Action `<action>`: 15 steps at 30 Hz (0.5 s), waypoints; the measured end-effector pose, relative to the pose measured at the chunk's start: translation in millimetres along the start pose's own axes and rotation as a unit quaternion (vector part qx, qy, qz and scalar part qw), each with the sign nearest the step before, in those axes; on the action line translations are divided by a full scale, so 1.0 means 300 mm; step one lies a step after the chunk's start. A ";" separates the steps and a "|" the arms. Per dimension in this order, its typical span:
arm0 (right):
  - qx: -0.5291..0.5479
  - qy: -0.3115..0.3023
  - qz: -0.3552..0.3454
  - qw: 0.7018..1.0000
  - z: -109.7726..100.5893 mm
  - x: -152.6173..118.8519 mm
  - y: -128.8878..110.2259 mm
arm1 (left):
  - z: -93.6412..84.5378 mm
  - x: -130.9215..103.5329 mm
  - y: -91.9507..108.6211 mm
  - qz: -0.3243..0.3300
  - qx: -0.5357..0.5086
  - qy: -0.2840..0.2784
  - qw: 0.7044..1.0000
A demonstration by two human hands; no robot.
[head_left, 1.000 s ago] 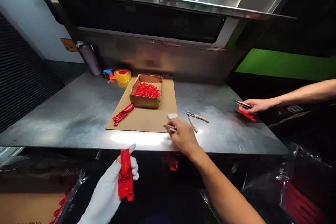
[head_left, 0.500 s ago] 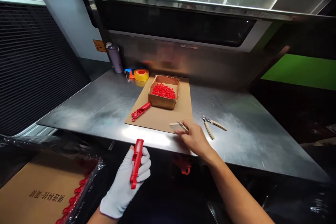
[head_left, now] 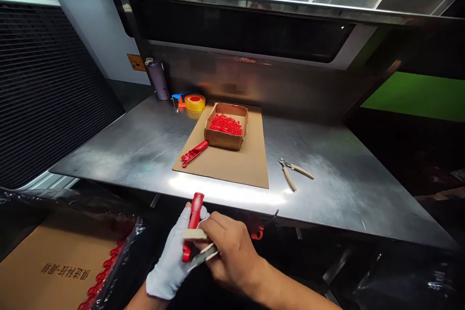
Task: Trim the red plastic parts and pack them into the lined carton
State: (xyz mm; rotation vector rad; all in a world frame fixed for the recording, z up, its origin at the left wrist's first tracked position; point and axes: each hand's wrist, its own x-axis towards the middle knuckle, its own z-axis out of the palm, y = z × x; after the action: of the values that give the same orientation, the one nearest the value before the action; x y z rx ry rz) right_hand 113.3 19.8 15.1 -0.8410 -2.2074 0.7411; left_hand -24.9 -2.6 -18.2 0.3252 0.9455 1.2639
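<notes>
My left hand (head_left: 170, 252), in a white glove with the thumb tip bare, is closed round a red plastic tube-shaped part (head_left: 196, 208). The part stands tilted in the palm, just off the table's front edge. My bare right hand (head_left: 232, 247) has come up against it from the right. Its fingers are closed on a silver, blade-like tool (head_left: 204, 255), and a pale flat piece (head_left: 195, 234) sticks out from the same grip, across the red part. Whether the two are one tool I cannot tell. The exact contact with the red part is hidden.
Cardboard (head_left: 232, 172) on the metal table (head_left: 327, 193) bears a small box (head_left: 223, 141) of red bits and another red part (head_left: 195, 153). Side cutters (head_left: 290, 172) lie to the right. Tape (head_left: 195, 102) and a purple bottle (head_left: 159, 80) stand behind. A carton (head_left: 54, 256) sits lower left.
My right hand has moved left and down from above the table's front edge to the red part, carrying the blade-like tool and pale piece. My left hand has shifted slightly right.
</notes>
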 end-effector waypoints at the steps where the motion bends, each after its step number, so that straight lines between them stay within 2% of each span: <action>1: -0.004 0.013 0.011 1.000 0.001 0.001 0.002 | 0.002 0.000 -0.001 0.000 0.013 0.002 1.000; 3: 0.004 0.031 0.030 0.999 0.002 0.004 0.004 | 0.003 -0.001 -0.004 0.008 0.031 0.013 0.999; 7: 0.038 0.026 0.010 0.999 0.013 0.002 0.002 | -0.013 -0.007 -0.014 0.041 0.028 0.034 0.998; 11: 0.025 0.063 0.020 0.998 0.029 -0.004 0.002 | -0.028 -0.012 -0.013 0.058 0.022 0.043 0.997; 13: 0.029 0.055 -0.011 0.998 0.034 -0.006 0.003 | -0.025 -0.013 -0.008 0.045 -0.001 0.037 0.998; 15: 0.028 0.069 -0.013 0.997 0.037 -0.005 0.006 | -0.016 -0.010 -0.006 0.013 -0.032 0.019 0.999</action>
State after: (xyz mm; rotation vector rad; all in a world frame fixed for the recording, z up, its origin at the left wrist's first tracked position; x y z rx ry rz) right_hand 106.7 16.8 6.5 -0.8101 -2.0621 0.7069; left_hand -27.3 -7.3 -21.1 0.2646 0.9341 1.3252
